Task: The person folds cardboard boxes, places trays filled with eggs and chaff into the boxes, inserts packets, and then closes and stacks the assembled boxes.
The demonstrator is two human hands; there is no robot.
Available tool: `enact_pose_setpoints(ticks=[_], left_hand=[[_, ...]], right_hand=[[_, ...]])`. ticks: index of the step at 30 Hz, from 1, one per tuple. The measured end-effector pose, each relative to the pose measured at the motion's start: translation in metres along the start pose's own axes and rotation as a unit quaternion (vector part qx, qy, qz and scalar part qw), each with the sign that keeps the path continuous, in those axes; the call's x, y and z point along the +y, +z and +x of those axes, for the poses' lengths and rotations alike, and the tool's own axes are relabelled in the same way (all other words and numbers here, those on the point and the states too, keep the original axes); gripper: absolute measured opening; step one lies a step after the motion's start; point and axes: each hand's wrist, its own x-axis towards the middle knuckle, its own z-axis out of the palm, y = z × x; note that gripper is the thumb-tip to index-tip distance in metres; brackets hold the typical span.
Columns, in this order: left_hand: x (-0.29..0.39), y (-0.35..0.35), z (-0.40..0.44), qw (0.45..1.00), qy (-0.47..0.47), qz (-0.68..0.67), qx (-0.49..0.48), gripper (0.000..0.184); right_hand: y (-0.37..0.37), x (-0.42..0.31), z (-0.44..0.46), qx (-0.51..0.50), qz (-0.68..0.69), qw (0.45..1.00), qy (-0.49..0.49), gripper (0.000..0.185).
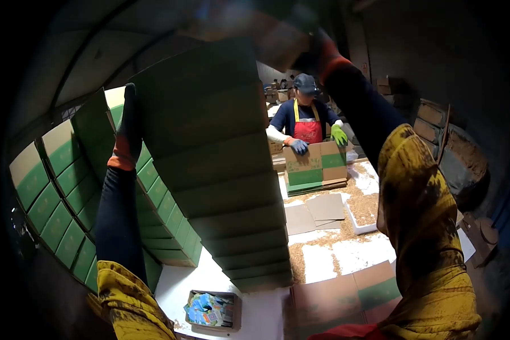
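A tall stack of green cardboard boxes [226, 170] rises in front of me. My left hand [130, 116], in a dark glove with an orange cuff, is raised at the stack's upper left side, between it and more boxes; its fingers are seen edge-on. Up at the top of the view, my right hand [317, 54], gloved with an orange cuff, is beside a blurred brown and green box [272, 34]. The fingers of that hand are too dark and smeared to make out.
Green and tan boxes [56, 198] are stacked at left. A basket [236, 317] of colourful packets sits below. Across the table [345, 249], a co-worker [307, 122] holds folded cardboard [306, 170]. Flat sheets [314, 214], a white tray [365, 228] and opened cardboard [328, 297] lie nearer.
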Motion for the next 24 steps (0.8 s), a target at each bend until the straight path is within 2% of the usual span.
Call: enact_pose_setpoints(ticks=[1, 2, 5, 8, 14, 17, 20, 24], left_hand=[[-0.015, -0.034, 0.015, 0.999, 0.025, 0.021, -0.034, 0.048], [-0.025, -0.055, 0.023, 0.996, 0.049, 0.042, -0.067, 0.049], [-0.009, -0.003, -0.001, 0.986, 0.015, 0.148, 0.071, 0.049], [0.009, 0.033, -0.013, 0.978, -0.053, 0.11, 0.169, 0.049], [-0.009, -0.03, -0.006, 0.964, 0.001, 0.263, 0.045, 0.049], [-0.027, -0.052, 0.009, 0.965, 0.007, 0.245, 0.094, 0.048], [-0.022, -0.07, 0.007, 0.938, 0.019, 0.344, 0.03, 0.048], [-0.002, -0.042, -0.04, 0.933, 0.143, 0.32, 0.08, 0.045]], right_hand=[[0.009, 0.013, -0.001, 0.128, -0.079, 0.988, -0.02, 0.054], [0.011, 0.029, 0.001, 0.198, -0.151, 0.968, -0.02, 0.053], [0.023, 0.059, -0.004, 0.273, -0.278, 0.921, -0.003, 0.052], [0.025, 0.075, -0.011, 0.281, -0.333, 0.9, 0.004, 0.051], [0.023, 0.096, -0.024, 0.272, -0.394, 0.878, 0.015, 0.048], [0.018, 0.104, -0.027, 0.255, -0.417, 0.872, 0.02, 0.047], [0.013, 0.116, -0.034, 0.237, -0.436, 0.868, 0.024, 0.046], [0.019, 0.126, -0.076, 0.182, -0.433, 0.882, -0.041, 0.044]])
